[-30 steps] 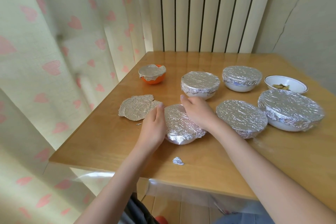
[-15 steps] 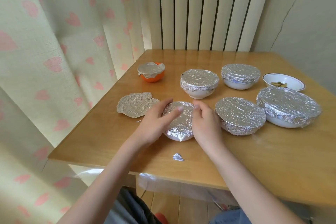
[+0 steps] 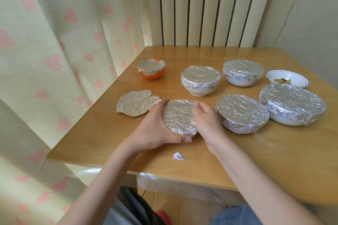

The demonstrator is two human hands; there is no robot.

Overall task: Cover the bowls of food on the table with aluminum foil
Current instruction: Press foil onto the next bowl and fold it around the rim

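Now the foil-wrapped bowl [image 3: 178, 118] sits near the front of the wooden surface [image 3: 256, 155], cupped between both hands: the left hand [image 3: 155, 126] curls round its left and near side, the right hand [image 3: 205, 120] grips its right edge. Just left lies a loose foil sheet [image 3: 135, 103]; a foil scrap [image 3: 178, 156] lies in front. Behind and right stand 5 covered bowls and 1 uncovered bowl [image 3: 288, 78]. Heart-print curtains [image 3: 64, 42] hang on the left.

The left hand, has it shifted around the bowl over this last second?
Yes. The left hand has swung from the side facing the loose foil to the near side, thumb now under the near rim of the bowl.
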